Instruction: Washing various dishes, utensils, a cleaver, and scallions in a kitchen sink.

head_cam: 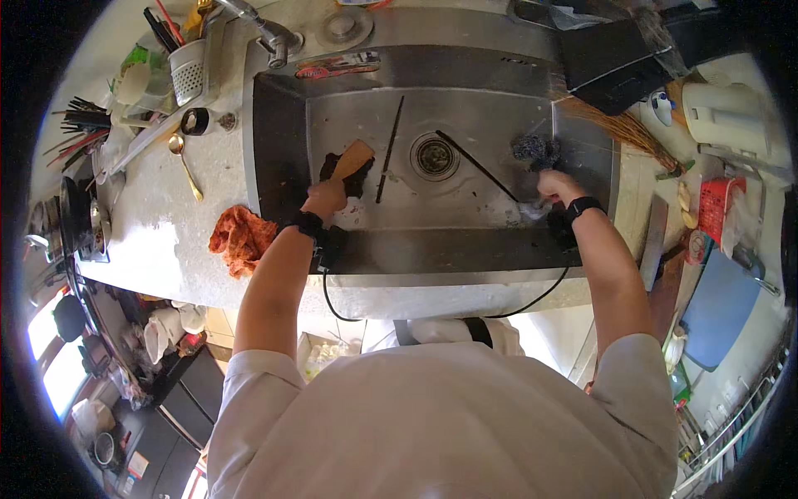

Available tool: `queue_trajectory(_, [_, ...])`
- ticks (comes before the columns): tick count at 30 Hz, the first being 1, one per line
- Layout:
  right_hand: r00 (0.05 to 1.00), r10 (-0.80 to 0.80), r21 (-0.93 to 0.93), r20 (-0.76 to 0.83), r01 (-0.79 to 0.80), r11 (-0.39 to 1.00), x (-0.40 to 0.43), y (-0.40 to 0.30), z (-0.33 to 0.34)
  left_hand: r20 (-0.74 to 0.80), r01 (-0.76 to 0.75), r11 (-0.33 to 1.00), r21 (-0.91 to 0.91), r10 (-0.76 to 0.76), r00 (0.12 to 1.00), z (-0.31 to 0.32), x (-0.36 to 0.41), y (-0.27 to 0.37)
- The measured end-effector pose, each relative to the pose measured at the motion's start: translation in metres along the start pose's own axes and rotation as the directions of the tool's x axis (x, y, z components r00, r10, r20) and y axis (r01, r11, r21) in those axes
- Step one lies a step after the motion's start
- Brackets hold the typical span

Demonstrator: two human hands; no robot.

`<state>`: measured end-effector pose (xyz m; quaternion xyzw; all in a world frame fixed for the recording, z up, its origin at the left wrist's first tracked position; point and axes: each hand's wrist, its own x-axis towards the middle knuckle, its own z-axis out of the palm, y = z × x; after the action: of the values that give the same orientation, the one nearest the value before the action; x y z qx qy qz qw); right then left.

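Note:
My left hand (326, 198) grips a wooden spatula (353, 159) at the left side of the stainless steel sink (399, 249). Under the spatula's blade lies a dark cloth or sponge (357, 181). At the sink's right side, my right hand (556, 186) is beside a metal scouring pad (528, 148); something pale and shiny is at its fingers, too small to name. Two dark chopsticks lie on the sink floor, one (391, 150) left of the drain (434, 156), the other (477, 166) slanting down to the right from it.
A faucet (277, 42) stands behind the sink's left corner. An orange cloth (243, 240) and a gold-coloured spoon (186, 167) lie on the left counter. A straw brush (623, 131) overhangs the right rim near a black box (614, 59). A blue cutting board (723, 309) is farther right.

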<state>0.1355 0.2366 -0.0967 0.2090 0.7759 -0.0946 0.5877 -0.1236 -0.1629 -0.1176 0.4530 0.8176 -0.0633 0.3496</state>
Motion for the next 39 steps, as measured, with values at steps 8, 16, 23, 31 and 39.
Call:
queue_trajectory(8, [0.978, -0.207, 0.199, 0.004, 0.202, 0.959, 0.089, 0.013, 0.103, -0.162, 0.316, 0.927, -0.205, -0.35, 0.923, 0.011, 0.026, -0.004])
queue_trajectory(16, [0.906, -0.391, 0.976, -0.163, 0.089, -0.2, 0.031, -0.115, 0.025, -0.165, 0.388, 0.885, -0.258, -0.436, 0.885, 0.005, 0.029, 0.009])
queue_trajectory(23, [0.977, -0.104, 0.568, -0.185, 0.193, 0.8, -0.034, -0.095, -0.031, -0.305, 0.049, 0.935, -0.351, -0.163, 0.938, -0.009, 0.053, 0.079])
queue_trajectory(31, [0.915, 0.03, 0.389, -0.403, 0.141, 0.911, -0.013, -0.046, -0.005, -0.338, 0.015, 0.995, -0.098, -0.048, 0.94, -0.006, 0.062, 0.111])
queue_trajectory(39, [0.73, -0.046, 0.107, -0.682, 0.161, 0.981, 0.026, -0.105, 0.008, -0.273, 0.12, 0.986, -0.115, -0.147, 0.951, 0.012, 0.096, 0.083])
